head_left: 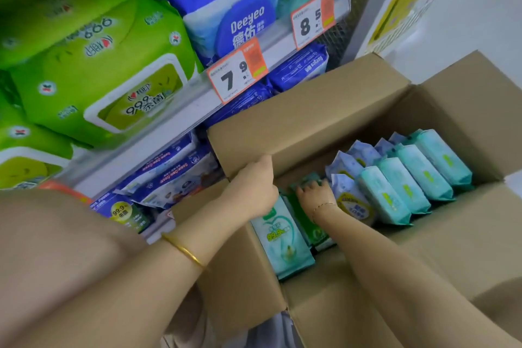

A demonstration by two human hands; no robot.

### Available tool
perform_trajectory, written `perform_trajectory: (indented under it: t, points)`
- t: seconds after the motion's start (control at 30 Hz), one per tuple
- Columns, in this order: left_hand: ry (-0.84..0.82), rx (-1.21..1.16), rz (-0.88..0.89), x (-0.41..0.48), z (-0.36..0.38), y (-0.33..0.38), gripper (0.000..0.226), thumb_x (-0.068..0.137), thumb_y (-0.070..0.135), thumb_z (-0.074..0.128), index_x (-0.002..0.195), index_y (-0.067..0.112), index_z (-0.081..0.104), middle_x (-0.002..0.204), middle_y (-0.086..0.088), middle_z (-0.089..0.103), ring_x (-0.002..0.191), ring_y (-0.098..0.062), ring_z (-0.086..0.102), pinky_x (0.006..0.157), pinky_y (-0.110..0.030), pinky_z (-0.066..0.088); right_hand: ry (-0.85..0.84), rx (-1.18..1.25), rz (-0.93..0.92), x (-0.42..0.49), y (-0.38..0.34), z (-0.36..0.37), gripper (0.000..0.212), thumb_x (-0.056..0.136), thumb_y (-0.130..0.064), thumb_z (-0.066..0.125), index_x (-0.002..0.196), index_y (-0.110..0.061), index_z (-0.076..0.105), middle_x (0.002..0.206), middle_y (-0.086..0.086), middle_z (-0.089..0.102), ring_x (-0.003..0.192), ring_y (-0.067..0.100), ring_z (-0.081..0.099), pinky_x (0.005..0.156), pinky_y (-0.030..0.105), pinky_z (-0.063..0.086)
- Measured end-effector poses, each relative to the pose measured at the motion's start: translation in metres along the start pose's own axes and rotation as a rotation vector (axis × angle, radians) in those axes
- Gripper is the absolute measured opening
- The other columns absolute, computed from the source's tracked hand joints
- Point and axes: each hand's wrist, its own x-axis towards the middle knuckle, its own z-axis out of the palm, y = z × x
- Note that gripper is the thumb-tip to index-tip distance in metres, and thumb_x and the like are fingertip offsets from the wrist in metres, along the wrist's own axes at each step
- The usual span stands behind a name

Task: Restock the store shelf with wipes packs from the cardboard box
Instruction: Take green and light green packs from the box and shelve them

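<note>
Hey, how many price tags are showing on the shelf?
2: the 7.9 tag on the shelf rail below the Deeyeo pack, the 8.5 tag to its right. Another may be hidden lower left.

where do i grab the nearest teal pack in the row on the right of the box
Probably its top long edge, coming straight down from above: the nearest teal pack stands on edge in the cardboard box, broad faces hemmed by the next teal pack and a pale blue pack, so only the top lies free.

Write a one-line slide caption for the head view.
Left hand holds the box flap; right hand grips a green pack inside.
</note>
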Motion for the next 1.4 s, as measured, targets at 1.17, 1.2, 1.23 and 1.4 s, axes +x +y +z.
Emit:
perform_trajectory:
  t: [1.17, 1.2, 1.23, 1.4]
  points:
    - [0.469, -0.806, 0.448, -0.217, -0.150, -0.056, 0.021, 0.080, 0.009, 0.071, 0.096, 0.020, 0.063, 0.102, -0.006, 0.071, 0.087, -0.012, 0.067, 0.088, -0.033, 0.053, 0.715, 1.440, -0.672, -0.282, -0.012, -0.346, 0.015, 0.088, -0.005, 0.059, 0.079, -0.016, 0.061, 0.055, -0.011, 0.067, 0.050, -0.003, 0.061, 0.051, 0.015, 0.053]
    - [0.523, -0.844, 0.446, -0.232, -0.158, -0.064, 0.019, 0.082, 0.009, 0.069, 0.095, 0.020, 0.063, 0.102, -0.006, 0.071, 0.089, -0.015, 0.068, 0.089, -0.034, 0.053, 0.678, 1.467, -0.718, -0.288, -0.027, -0.358, 0.011, 0.091, -0.011, 0.057, 0.082, -0.016, 0.061, 0.061, -0.008, 0.069, 0.053, 0.001, 0.063, 0.052, 0.019, 0.056]
    - [0.583, -0.888, 0.439, -0.249, -0.166, -0.072, 0.017, 0.082, 0.010, 0.068, 0.097, 0.019, 0.064, 0.104, -0.008, 0.071, 0.094, -0.021, 0.068, 0.093, -0.039, 0.052, 0.626, 1.451, -0.762, -0.295, -0.044, -0.368, 0.009, 0.092, -0.016, 0.055, 0.085, -0.014, 0.061, 0.068, -0.005, 0.070, 0.057, 0.005, 0.065, 0.052, 0.023, 0.056]
    - [0.859, -1.054, 0.409, -0.315, -0.202, -0.125, 0.030, 0.084, 0.008, 0.064, 0.114, 0.005, 0.063, 0.113, -0.015, 0.068, 0.101, -0.031, 0.065, 0.097, -0.046, 0.049, 0.535, 1.151, -0.887, -0.322, -0.133, -0.411, 0.013, 0.090, -0.025, 0.058, 0.097, -0.016, 0.063, 0.090, 0.006, 0.071, 0.073, 0.017, 0.067, 0.058, 0.026, 0.057]
